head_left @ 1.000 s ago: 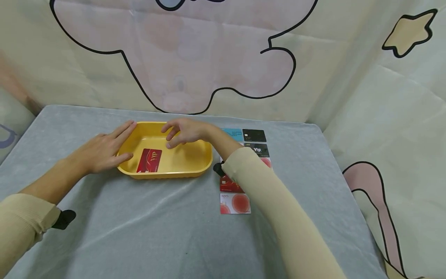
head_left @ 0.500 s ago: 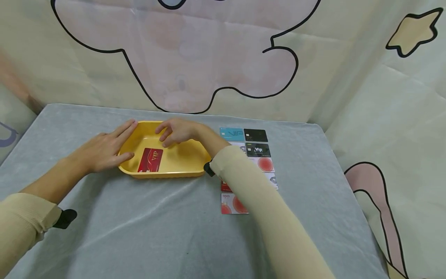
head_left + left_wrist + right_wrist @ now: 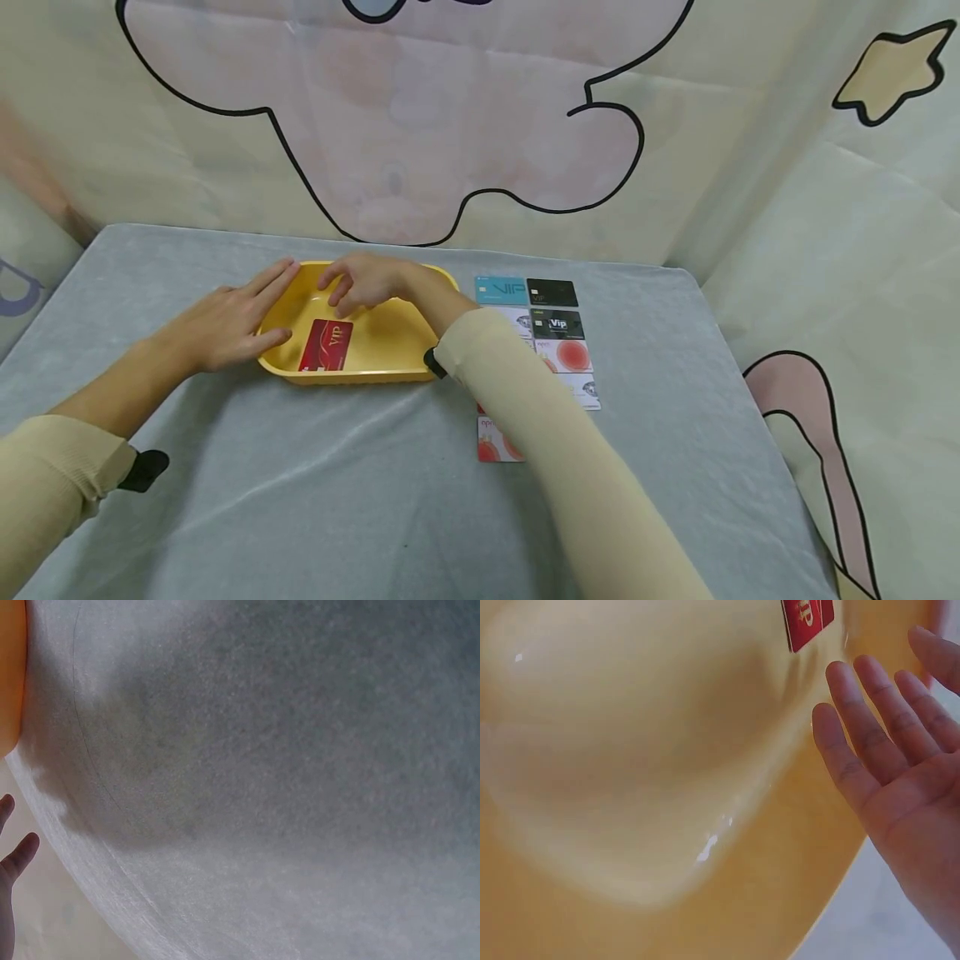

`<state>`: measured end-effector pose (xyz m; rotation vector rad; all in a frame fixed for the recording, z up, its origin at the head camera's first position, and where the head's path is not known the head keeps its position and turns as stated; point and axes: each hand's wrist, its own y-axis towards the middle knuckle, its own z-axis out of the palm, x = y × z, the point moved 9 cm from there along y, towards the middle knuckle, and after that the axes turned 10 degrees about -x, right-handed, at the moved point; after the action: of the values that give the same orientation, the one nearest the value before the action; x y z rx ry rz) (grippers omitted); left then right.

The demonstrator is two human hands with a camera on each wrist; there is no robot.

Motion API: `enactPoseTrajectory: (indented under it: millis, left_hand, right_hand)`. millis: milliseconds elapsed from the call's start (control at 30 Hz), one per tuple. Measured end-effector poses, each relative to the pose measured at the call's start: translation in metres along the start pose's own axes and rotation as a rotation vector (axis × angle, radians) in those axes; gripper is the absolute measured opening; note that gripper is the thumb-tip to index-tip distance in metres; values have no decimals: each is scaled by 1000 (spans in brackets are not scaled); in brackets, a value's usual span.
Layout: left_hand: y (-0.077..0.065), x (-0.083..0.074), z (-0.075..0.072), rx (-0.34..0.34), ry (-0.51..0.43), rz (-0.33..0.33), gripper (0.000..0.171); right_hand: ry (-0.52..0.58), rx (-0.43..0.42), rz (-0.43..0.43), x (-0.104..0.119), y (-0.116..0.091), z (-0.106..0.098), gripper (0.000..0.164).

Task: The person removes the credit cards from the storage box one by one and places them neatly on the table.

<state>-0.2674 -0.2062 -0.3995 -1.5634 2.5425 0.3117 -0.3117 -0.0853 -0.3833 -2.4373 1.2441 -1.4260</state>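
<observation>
A yellow plastic tray (image 3: 375,377) stands on the grey cloth, with a red VIP card (image 3: 326,345) lying in its left part. My left hand (image 3: 228,323) rests at the tray's left end, fingers extended along the rim; in the left wrist view only some fingertips (image 3: 22,855) show at the edge. Over the inside of the tray hovers my right hand (image 3: 369,280), behind and above the red card. Nothing is in it: the right wrist view shows a bare palm (image 3: 922,802) with loosely extended fingers.
Right of the tray, cards lie in two columns, partly hidden by my right sleeve (image 3: 510,367). Among them are a blue VIP card (image 3: 501,290), a black card (image 3: 552,292), a black Vip card (image 3: 557,324) and a card with a red circle (image 3: 573,356). A printed curtain (image 3: 420,158) hangs behind the table.
My right hand has shifted left across the tray, toward the red card, uncovering more of the cards on the right. The left hand keeps its place at the tray's end.
</observation>
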Motion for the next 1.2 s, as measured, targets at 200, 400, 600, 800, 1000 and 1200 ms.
enactPoseTrajectory:
  millis: [200,400,600,800,1000,1200]
  left_hand:
    - [0,-2,-1,-15,-7,9,89]
    - [0,-2,-1,-8,-5,6,89]
    - [1,-2,-2,-12,-6,11,89]
    - [0,-2,-2,-19,-10,18,88]
    - [-1,0,0,-9,-8,13,88]
    - [-1,-1,0,-20,-12,17,88]
  right_hand:
    - [-41,38,23,-1,1,7,55]
    - [-116,78,66,-5,2,12,60]
    - [-176,122,76,-6,1,18,61]
    - [-199,153,93,-6,1,21,60]
    - [-209,165,106,-5,1,24,60]
    - [-227,167,121,-5,3,23,60]
